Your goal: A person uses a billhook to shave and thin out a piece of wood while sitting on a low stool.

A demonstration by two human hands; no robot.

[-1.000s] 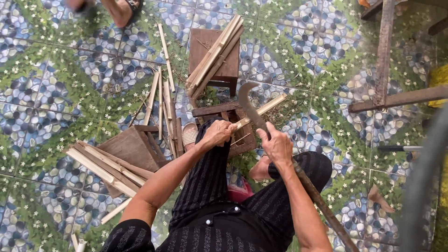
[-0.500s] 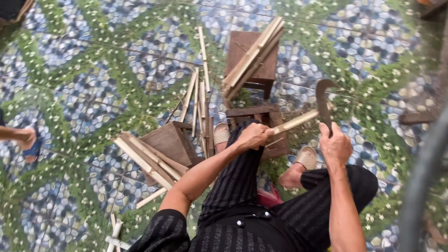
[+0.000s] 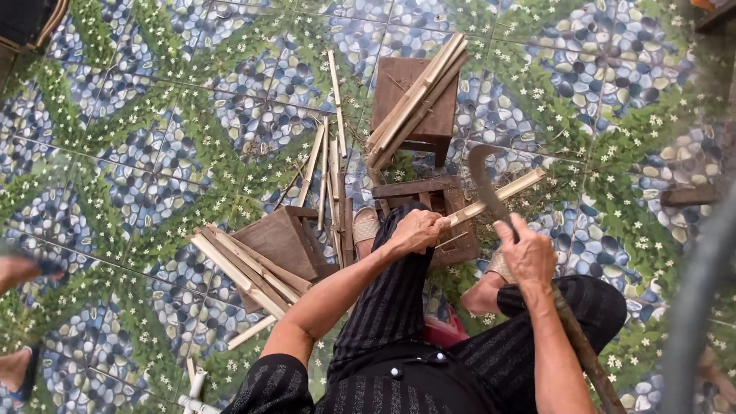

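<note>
Both hands grip: left hand (image 3: 418,230) steadies a bamboo strip (image 3: 498,198) (angled over a low block (image 3: 429,201)), right hand (image 3: 527,253) clasps a curved knife (image 3: 484,180) against it.

Floor tiles (image 3: 153,192) blue-green pebble-flower pattern; trousers (image 3: 391,307) black-striped.

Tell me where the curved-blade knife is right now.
In the head view, right of centre: the curved dark metal knife is gripped by the right hand, its blade crossing the pale bamboo strip.
</note>
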